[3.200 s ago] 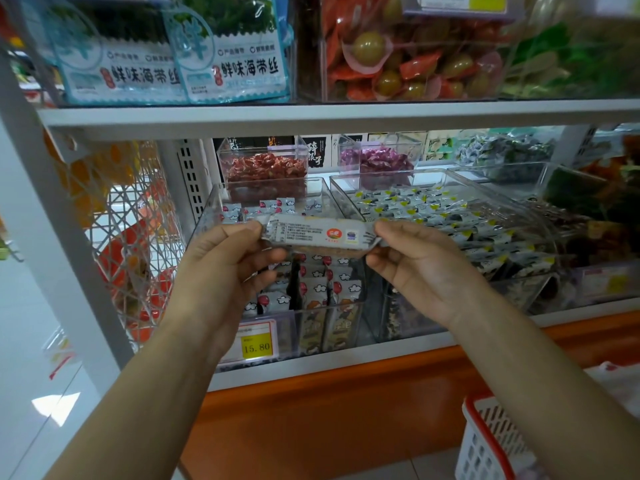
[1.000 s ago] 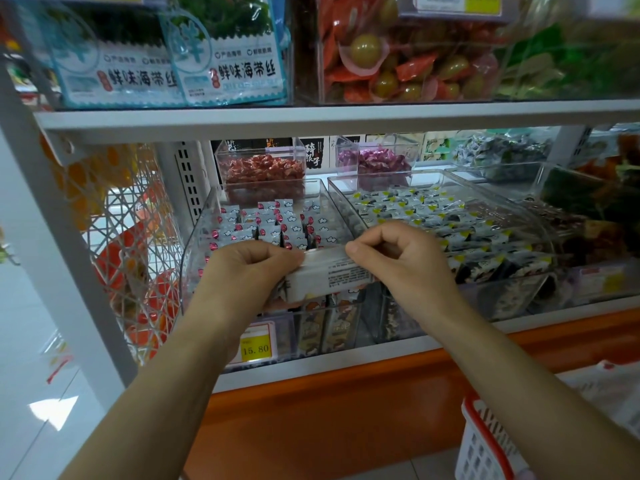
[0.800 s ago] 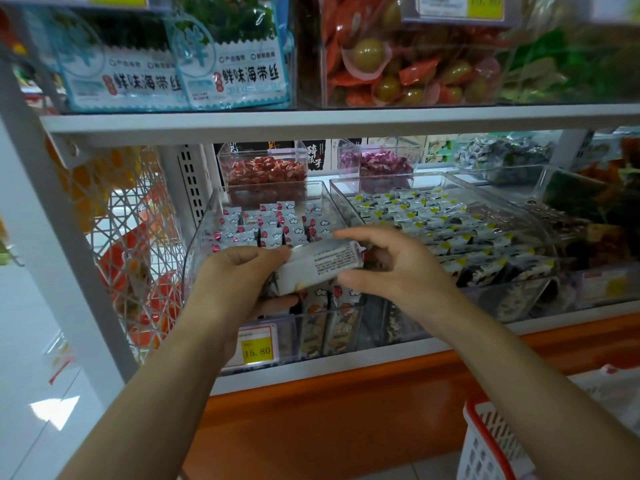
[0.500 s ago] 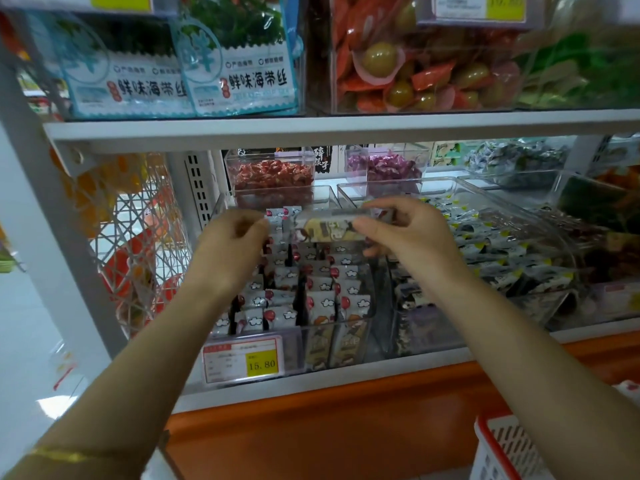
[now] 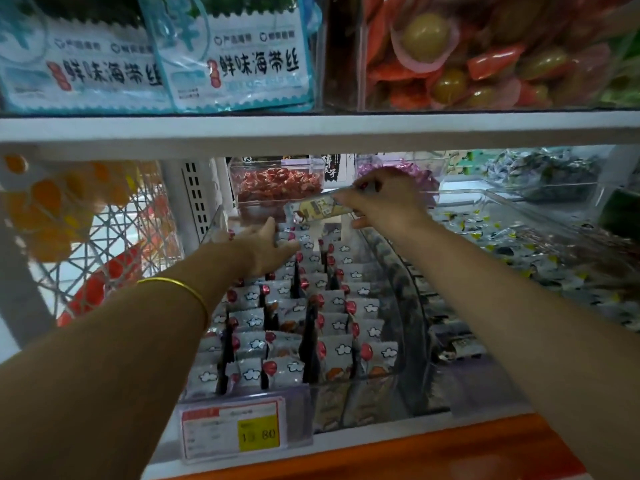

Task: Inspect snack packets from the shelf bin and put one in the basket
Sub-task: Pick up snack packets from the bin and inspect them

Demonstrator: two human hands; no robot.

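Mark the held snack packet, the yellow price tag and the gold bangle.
snack packet (image 5: pixel 317 209), head view, middle of its printed face.
yellow price tag (image 5: pixel 259 434), head view, centre of the yellow patch.
gold bangle (image 5: pixel 180 285), head view, top of the band.

Slim pale snack packet, roughly level, above far end of clear shelf bin

Shelf bin holds snack packets standing in rows. Price tag on the bin's front wall. Small tub behind the bin, wider bin just right of it, wire rack left, shelf board above. Over the bin's back end: left hand low, right hand higher, pinching one packet.
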